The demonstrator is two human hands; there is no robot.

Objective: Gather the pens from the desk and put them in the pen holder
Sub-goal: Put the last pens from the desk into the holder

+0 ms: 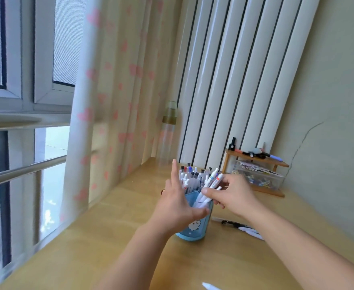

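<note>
Left hand (177,203) spread, fingers straight, palm against the blue holder (195,225). Right hand (230,195) pinches white pens (208,188) standing in it. Loose pens (240,226) on desk (130,237).

Soft daylight enters from the window (25,59) at left; the picture is motion-blurred, edges bowed.

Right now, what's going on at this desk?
A person is loading pens into a blue pen holder on the wooden desk. The left hand steadies the holder with fingers spread, while the right hand pinches a bunch of white pens and lowers them in among those already standing there. A few loose pens lie on the desk to the right of the holder, not yet gathered.
</note>
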